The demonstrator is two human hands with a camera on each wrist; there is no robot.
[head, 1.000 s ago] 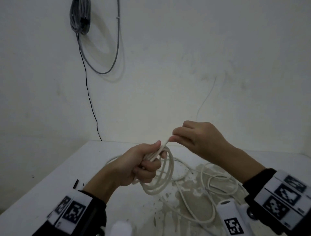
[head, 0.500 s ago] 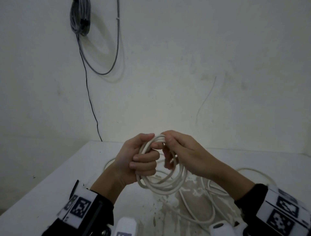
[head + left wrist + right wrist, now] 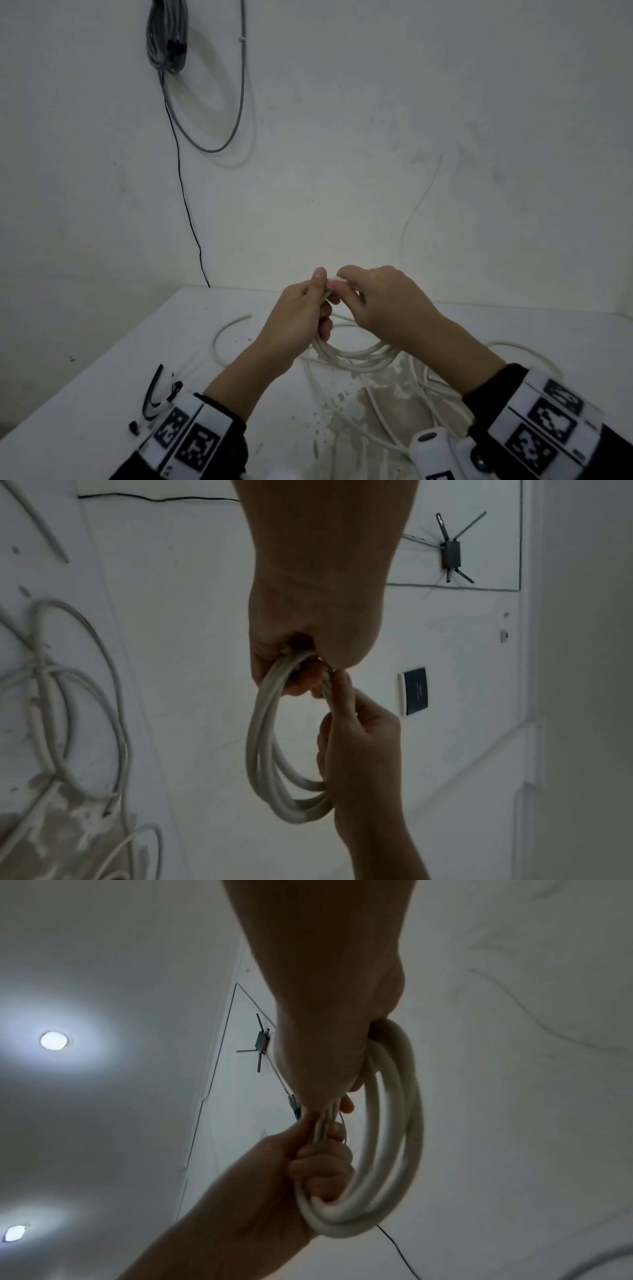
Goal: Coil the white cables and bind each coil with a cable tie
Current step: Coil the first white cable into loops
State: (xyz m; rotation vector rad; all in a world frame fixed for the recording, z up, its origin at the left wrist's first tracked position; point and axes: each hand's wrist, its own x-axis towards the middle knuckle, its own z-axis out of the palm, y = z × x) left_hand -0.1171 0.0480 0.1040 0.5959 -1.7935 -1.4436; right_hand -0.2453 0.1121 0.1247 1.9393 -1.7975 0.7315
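Note:
A white cable coil [image 3: 356, 356] of several loops hangs above the white table [image 3: 102, 394]. My left hand [image 3: 308, 308] grips its top, fingers curled round the bundled strands. My right hand [image 3: 370, 301] pinches the same strands right beside the left thumb. In the left wrist view the coil [image 3: 270, 750] hangs from the left hand [image 3: 301, 656], with the right hand [image 3: 359, 737] closed on its far side. In the right wrist view the coil [image 3: 394, 1123] loops past both the right hand [image 3: 342, 1069] and the left hand [image 3: 318, 1164]. More loose white cable [image 3: 428, 394] lies on the table under my right forearm.
Black cable ties [image 3: 156, 394] lie near the table's front left edge. A loose cable loop [image 3: 222, 335] lies left of the hands. The wall stands right behind the table, with a grey cable bundle [image 3: 168, 37] and a thin black wire [image 3: 185, 192] hanging on it.
My right hand, stretched out to the right with a strand a second ago, has come in and laid another loop on the coil. Both hands now meet at the coil's top.

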